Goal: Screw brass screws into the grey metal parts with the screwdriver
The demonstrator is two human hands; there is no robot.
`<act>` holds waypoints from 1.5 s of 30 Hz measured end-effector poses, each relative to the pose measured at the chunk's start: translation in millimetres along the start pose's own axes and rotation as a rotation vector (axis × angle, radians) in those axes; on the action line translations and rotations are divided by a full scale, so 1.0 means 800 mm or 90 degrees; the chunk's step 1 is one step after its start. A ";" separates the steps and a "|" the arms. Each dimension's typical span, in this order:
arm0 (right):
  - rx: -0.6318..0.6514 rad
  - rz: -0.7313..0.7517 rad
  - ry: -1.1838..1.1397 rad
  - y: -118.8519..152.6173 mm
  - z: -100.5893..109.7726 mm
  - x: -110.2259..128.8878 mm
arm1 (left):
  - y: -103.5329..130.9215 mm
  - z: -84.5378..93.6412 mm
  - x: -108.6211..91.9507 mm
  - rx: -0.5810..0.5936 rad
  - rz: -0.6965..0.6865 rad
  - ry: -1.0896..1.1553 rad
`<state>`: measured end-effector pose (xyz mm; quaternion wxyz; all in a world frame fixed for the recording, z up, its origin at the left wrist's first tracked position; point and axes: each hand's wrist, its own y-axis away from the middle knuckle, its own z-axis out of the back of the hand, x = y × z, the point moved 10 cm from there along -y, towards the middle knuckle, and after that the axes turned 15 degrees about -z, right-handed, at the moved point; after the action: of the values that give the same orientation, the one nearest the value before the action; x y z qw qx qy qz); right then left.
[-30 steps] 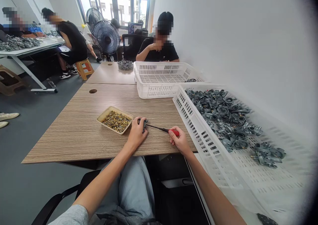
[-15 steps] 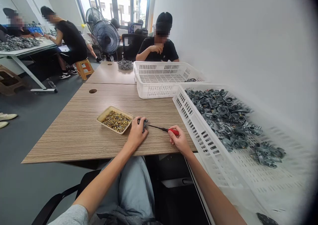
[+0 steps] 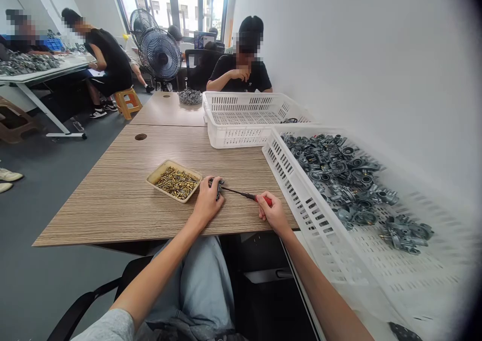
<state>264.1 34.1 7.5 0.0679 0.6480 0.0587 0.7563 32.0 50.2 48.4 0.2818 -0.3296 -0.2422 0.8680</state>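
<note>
My left hand (image 3: 208, 199) is closed around a small grey metal part (image 3: 219, 186) on the wood-grain table (image 3: 113, 190). A screwdriver (image 3: 244, 195) with a red handle and a dark shaft is gripped in my right hand (image 3: 274, 213). Its shaft points left, and the tip meets the side of the metal part; the exact contact point is too small to make out. Just left of my left hand is a cream tray (image 3: 150, 182) of small brass pieces (image 3: 176, 182).
A white crate (image 3: 312, 208) of grey metal parts (image 3: 339, 165) stands at the right. Behind it are another white crate (image 3: 239, 139) and a seated person (image 3: 246, 75). Farther back are a bowl of parts (image 3: 190, 97) and a fan (image 3: 160, 57). More people sit at the far left.
My right hand has shifted very slightly right and turned a little on the screwdriver handle. My left hand keeps its hold on the metal part. At the far left, a person's arm has moved.
</note>
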 end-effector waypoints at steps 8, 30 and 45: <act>-0.021 0.009 0.023 0.001 0.004 0.003 | 0.000 0.000 0.000 0.000 0.003 0.004; -0.014 0.016 0.020 -0.001 0.004 0.001 | 0.001 -0.003 0.002 0.001 -0.008 -0.011; -0.009 0.016 0.006 -0.003 0.005 -0.005 | 0.001 -0.004 0.003 0.001 -0.007 -0.018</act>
<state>269.0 35.9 4.2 0.0626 0.6448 0.0456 0.7604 32.5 51.7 44.6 0.2835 -0.3160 -0.2472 0.8710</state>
